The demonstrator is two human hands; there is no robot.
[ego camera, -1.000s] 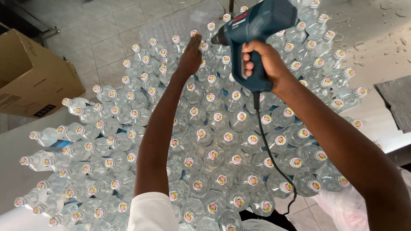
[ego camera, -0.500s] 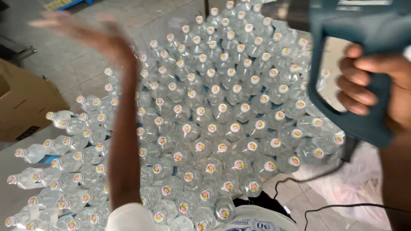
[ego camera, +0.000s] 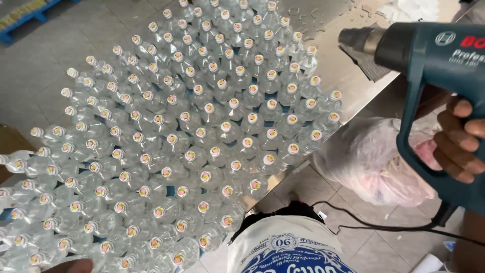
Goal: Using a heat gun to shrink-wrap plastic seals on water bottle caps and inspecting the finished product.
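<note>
The right hand (ego camera: 462, 141) has its grip wrapped tight around the handle of a teal heat gun (ego camera: 429, 65), held at the right edge of view with its nozzle pointing left toward the bottles, well above them. A black cord (ego camera: 374, 222) trails from the handle's base. Only a sliver of the left hand (ego camera: 70, 266) shows at the bottom edge, beside the bottles; its grip cannot be told. Clear capped plastic bottles (ego camera: 202, 136) stand packed together on the metal surface (ego camera: 348, 86); whether they hold anything cannot be told. A crumpled plastic bag (ego camera: 374, 156) lies below the surface's edge.
</note>
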